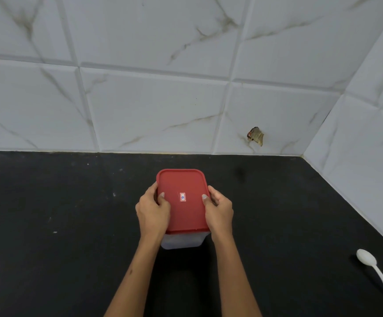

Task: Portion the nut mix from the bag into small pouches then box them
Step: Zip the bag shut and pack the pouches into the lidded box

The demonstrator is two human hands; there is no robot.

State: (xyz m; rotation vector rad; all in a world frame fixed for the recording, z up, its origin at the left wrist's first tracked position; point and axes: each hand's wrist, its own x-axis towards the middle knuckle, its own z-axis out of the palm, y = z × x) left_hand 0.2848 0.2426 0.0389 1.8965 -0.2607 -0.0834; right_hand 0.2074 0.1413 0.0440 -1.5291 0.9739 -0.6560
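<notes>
Both hands [153, 210] [219, 210] around red-lidded box [182, 213], mid-counter [48, 248].

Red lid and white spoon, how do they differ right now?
The red lid is broad, square-cornered and sits on a box, gripped by the left hand and right hand. The white spoon is slim, untouched, lying on the black counter far right.

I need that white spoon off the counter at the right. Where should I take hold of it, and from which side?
Pinch the white spoon at mid-handle, coming straight down from above. It lies flat on the black counter, bowl toward the wall, handle end toward you, so only its thin handle offers two free edges. The right hand is nearer, but both it and the left hand grip the red-lidded box.
</notes>
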